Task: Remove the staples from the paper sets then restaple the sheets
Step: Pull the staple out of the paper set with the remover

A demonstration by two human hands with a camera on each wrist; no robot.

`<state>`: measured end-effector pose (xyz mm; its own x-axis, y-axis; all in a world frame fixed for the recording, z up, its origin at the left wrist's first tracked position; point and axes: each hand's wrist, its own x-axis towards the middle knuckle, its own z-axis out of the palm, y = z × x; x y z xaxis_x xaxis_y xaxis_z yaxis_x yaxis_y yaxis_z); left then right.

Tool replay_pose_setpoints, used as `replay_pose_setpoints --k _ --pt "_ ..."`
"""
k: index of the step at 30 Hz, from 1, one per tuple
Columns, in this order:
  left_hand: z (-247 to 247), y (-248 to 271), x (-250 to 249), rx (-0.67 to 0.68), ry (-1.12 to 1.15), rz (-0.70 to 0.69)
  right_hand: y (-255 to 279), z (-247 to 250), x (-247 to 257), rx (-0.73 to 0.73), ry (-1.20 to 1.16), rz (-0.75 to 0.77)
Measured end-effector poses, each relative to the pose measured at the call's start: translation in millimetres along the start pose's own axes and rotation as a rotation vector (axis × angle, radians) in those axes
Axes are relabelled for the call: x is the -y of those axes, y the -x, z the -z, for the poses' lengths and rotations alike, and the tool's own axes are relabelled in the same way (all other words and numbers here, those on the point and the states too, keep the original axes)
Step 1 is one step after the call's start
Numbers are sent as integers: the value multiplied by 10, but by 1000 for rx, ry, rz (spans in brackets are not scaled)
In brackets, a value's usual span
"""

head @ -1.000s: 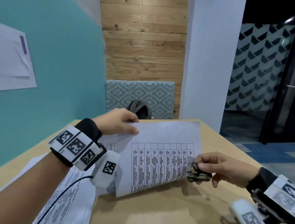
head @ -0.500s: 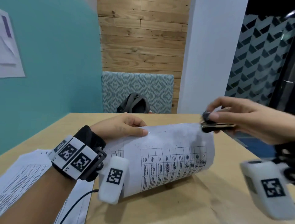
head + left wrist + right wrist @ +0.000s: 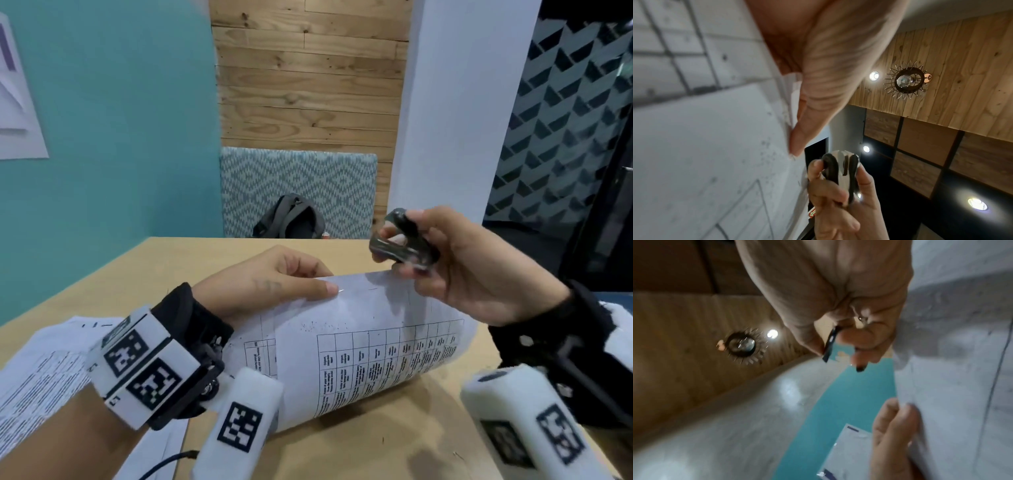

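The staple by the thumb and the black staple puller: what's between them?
Only bare white paper set lies between the staple and staple remover, seen in the head view.

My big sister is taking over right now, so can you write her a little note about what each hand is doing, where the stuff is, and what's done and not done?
Left hand: pinches the top edge of the stapled paper set, which is lifted and curled above the wooden table.
Right hand: grips the staple remover just above that edge, not on the paper.
A staple shows beside the left fingertips.
More printed sheets lie on the table at left.
Done: nothing I can confirm.
Left: pull this staple, do the other sets, then restaple. No stapler is in view.
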<state>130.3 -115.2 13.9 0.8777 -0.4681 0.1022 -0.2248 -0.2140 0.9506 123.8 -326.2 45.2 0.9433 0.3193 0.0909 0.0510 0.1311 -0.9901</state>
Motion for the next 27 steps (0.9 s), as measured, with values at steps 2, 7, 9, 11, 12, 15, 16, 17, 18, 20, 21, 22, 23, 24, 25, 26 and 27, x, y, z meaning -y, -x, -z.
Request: replay_pose_setpoints --k 2,7,9,11,12,15,16,17,18,20,21,22,23,24,25,26,27 --pt "-17 -2 0 -18 4 17 -15 34 34 34 -151 -62" --pt "-19 2 -20 -45 60 68 10 0 -6 144 -232 -41" --pt "-9 3 -23 -58 70 82 33 -22 -22 143 -78 54" --pt "2 4 -26 -66 90 99 46 -26 -77 104 243 220" --pt "6 7 -31 -67 105 106 44 -27 -114 62 429 326" --pt "6 15 -52 -59 143 98 56 -61 -202 -10 903 639" --pt "7 17 -56 -54 147 86 61 -68 -230 8 1030 722" --pt "6 16 -59 -49 151 77 64 -71 -245 26 1140 779" --pt "6 17 -60 -45 157 75 70 -79 -249 32 1220 812" --pt "5 15 -59 -36 173 82 73 -84 -247 29 1284 840" --pt "0 17 -62 -28 181 86 77 -89 -248 28 1293 853" --pt "-8 21 -66 -18 189 89 77 -95 -253 31 1301 864" --pt "-20 25 -73 -6 197 90 77 -104 -259 35 1308 870" --pt "-33 32 -78 4 204 89 74 -111 -267 42 1312 869" --pt "-48 37 -86 9 206 84 71 -119 -275 51 1312 864" --pt "-59 37 -92 7 207 80 68 -125 -281 60 1305 857" --pt "-68 36 -96 0 209 78 67 -129 -284 69 1297 848"
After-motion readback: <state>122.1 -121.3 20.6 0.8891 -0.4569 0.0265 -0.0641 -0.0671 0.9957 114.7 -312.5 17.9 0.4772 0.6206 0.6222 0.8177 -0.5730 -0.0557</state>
